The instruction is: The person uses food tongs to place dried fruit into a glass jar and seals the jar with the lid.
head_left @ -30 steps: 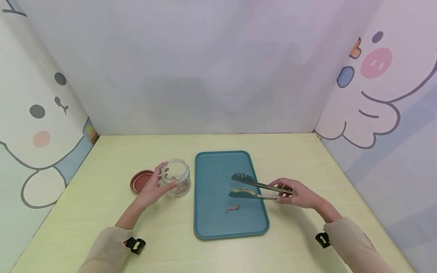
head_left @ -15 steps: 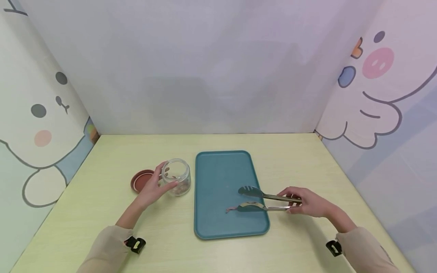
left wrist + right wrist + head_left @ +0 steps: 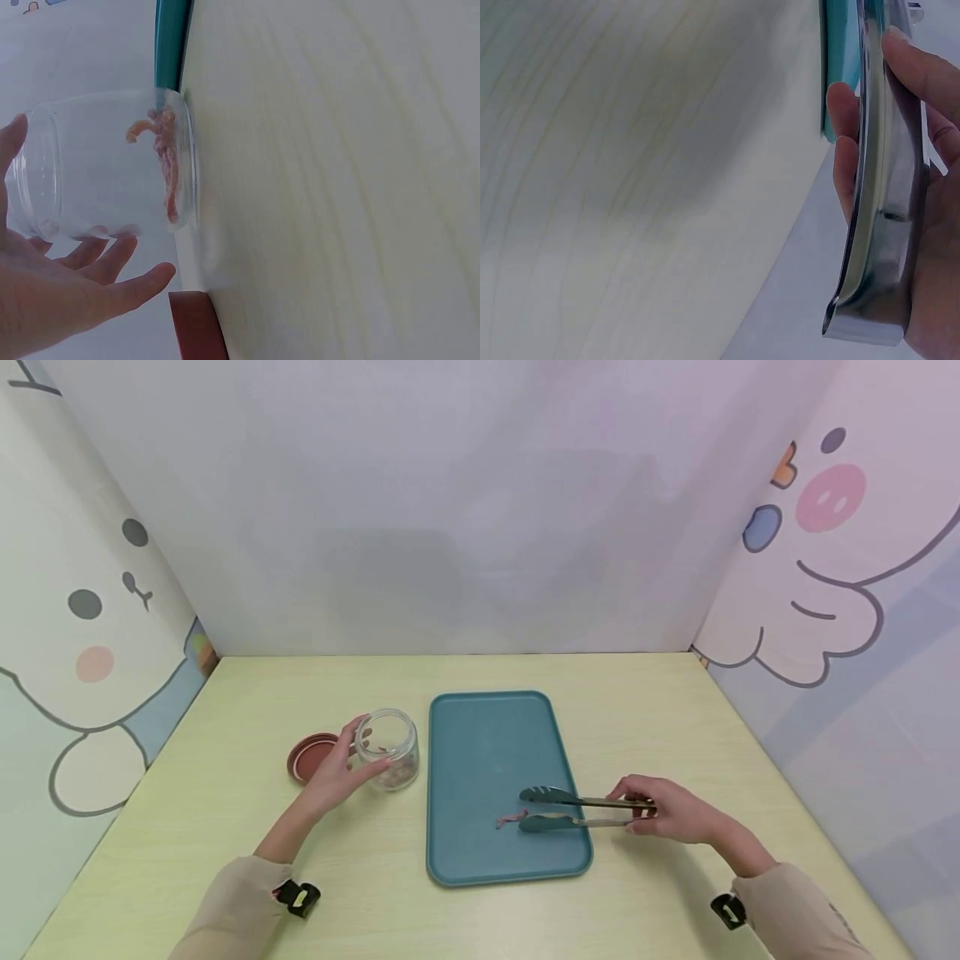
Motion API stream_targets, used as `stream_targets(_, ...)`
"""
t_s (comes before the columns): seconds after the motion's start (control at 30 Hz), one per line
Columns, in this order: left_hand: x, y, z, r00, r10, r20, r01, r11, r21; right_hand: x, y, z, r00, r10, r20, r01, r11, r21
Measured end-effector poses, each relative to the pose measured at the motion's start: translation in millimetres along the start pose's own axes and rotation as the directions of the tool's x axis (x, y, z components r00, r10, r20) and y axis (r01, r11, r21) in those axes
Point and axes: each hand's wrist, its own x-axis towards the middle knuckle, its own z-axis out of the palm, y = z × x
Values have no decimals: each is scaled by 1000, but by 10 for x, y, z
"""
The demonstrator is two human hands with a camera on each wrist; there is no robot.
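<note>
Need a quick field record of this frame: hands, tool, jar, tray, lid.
left hand: holds the glass jar from its left side
right hand: grips the metal tongs by the handle end
tongs: tips nearly closed, at the pink strip
pink strip: lies on the teal tray
glass jar: upright on table, open, pink strips inside
lid: red-brown, on table left of jar
table: pale yellow-green
</note>
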Motion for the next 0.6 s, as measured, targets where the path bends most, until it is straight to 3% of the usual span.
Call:
stream_targets(0.27,-1,2,-3,1000,-2,-3,2,1000,6,37,-30,42,999,-30,-10,30,999,-25)
stream_targets(0.6,-1,-7,-8,1000,1,-4,-1,1000,8,156,-356,9,996,-86,6,86,996,5)
